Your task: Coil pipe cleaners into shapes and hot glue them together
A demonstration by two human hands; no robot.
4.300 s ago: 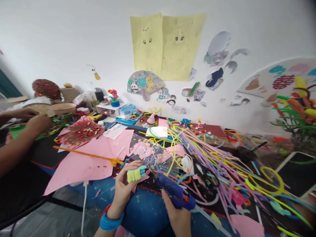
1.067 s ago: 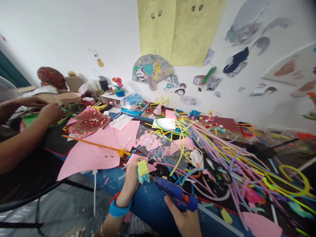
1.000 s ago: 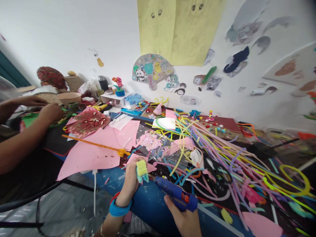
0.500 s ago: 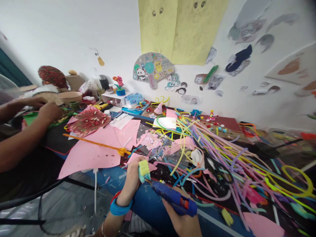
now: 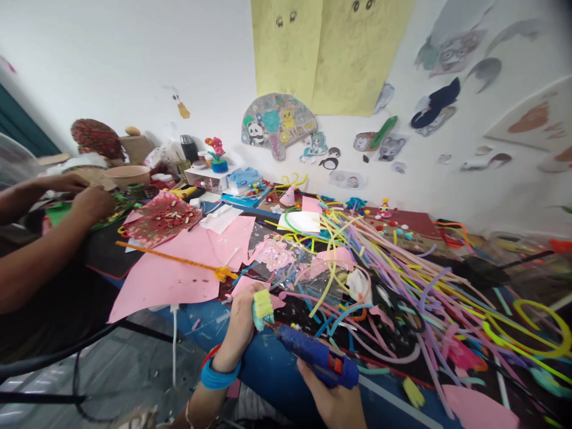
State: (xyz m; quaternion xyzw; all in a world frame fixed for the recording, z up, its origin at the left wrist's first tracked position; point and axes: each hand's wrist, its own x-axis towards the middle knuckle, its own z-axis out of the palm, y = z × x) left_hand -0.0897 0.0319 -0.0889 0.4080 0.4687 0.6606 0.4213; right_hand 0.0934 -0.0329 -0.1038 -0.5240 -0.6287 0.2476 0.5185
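Note:
My left hand (image 5: 242,316) is closed on a small fuzzy craft piece made of yellow and light-blue pipe cleaners (image 5: 263,305), held above the table's front edge. In my right hand (image 5: 333,398) is a blue hot glue gun (image 5: 318,356), its nozzle pointing left at the lower edge of the piece. Whether the tip touches it, I cannot tell. The fingers of my left hand are partly hidden behind the piece. Behind it, an orange pipe-cleaner stem (image 5: 172,257) with a yellow-orange knot lies across pink sheets (image 5: 165,286).
Loose pipe cleaners (image 5: 379,256) cover the right side, with black scissors (image 5: 409,313) among them. A plastic bag (image 5: 272,253) lies mid-table. A yellow piece (image 5: 413,393) rests near the front edge. At left, another person's arms (image 5: 58,238) reach over a green item. A white cable (image 5: 174,345) hangs down.
The glue gun's nozzle has drawn slightly right and away from the lower edge of the piece. My left hand still holds the piece in nearly the same place.

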